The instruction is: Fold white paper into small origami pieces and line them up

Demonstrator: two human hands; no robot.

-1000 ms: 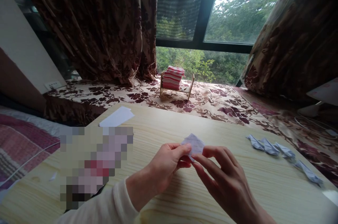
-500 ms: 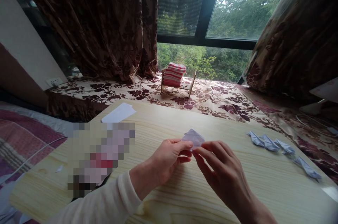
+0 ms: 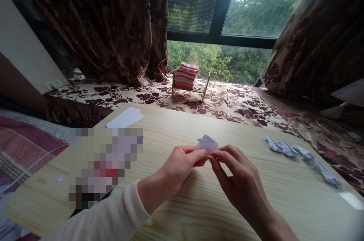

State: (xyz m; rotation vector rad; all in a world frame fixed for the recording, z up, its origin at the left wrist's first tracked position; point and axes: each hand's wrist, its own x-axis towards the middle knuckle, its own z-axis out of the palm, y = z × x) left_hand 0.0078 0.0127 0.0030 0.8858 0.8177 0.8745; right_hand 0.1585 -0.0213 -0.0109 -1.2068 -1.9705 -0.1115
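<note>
A small piece of folded paper, whitish with a pointed top, is held up over the wooden table. My left hand pinches its lower left part between thumb and fingers. At its lower right corner, the thumb and fingertips of my right hand are closed together on the paper. The fingertips partly cover the lower edge. To the right lies a row of several folded paper pieces, white with pointed ends.
White paper strips lie at the table's far left, beside a pixelated patch. A tiny paper scrap is near the left edge. Beyond the table, a small wooden rack with striped red-and-white cloths stands on the patterned sill.
The view has shifted slightly. Both hands keep hold of the folded paper, and the right fingertips have moved a little along its lower right corner.
</note>
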